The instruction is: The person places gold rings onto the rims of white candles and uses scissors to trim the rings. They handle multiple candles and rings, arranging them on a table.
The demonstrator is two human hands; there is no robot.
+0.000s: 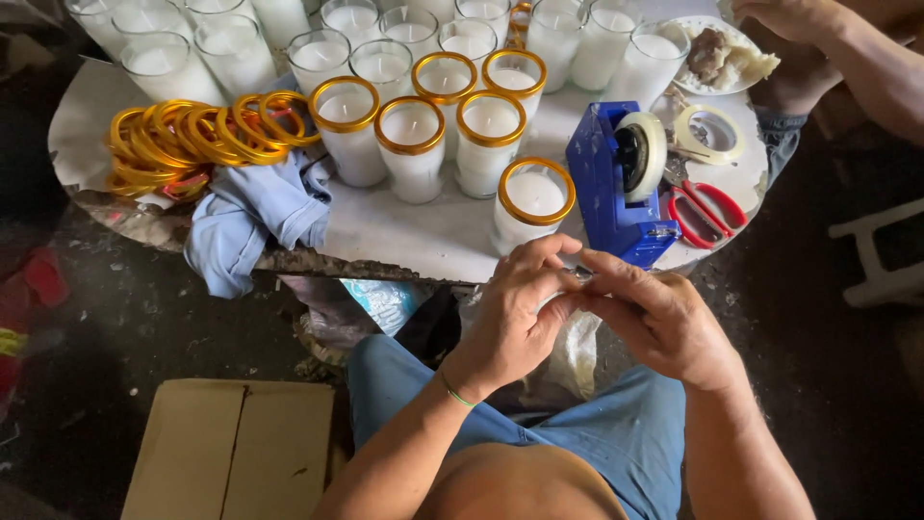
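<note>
Both hands meet over the lap just short of the table edge (385,260): the left hand (510,318) and right hand (654,318) pinch a small, unclear piece between their fingertips. Just beyond stand a gold-rimmed candle glass (531,202) and a blue tape dispenser (616,188); red scissors (707,212) lie rightward.

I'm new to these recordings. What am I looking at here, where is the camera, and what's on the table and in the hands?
One picture, from a camera worn on a seated person's head, looking down. Their left hand and right hand meet just below the table, fingers pinching something small; what it is cannot be told. On the table stand glass candles, some with gold rims, a pile of gold rings, a blue cloth, a blue tape dispenser, a tape roll and red scissors. Another person's arm shows top right.
</note>
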